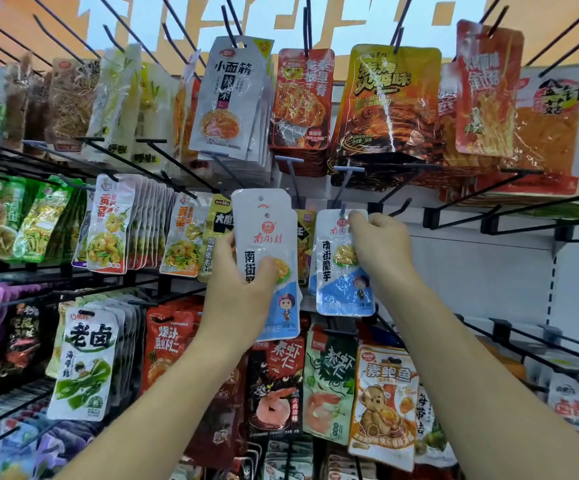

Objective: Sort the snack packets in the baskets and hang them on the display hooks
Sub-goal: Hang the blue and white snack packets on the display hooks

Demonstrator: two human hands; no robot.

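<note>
My left hand (243,289) grips a small stack of white-and-blue snack packets (267,237) with red print, held upright in front of the display wall. Beside it, my right hand (378,247) pinches the top right edge of one matching white-and-blue packet (340,271). That packet's punched hole sits on the tip of a display hook (343,211), and the packet hangs below it. No basket is in view.
Rows of black hooks hold hanging snack packets all around: grey, red and orange packets (385,102) above, green and white ones at left, red and orange ones below. Several bare hooks (510,216) stick out at right in front of the white back panel.
</note>
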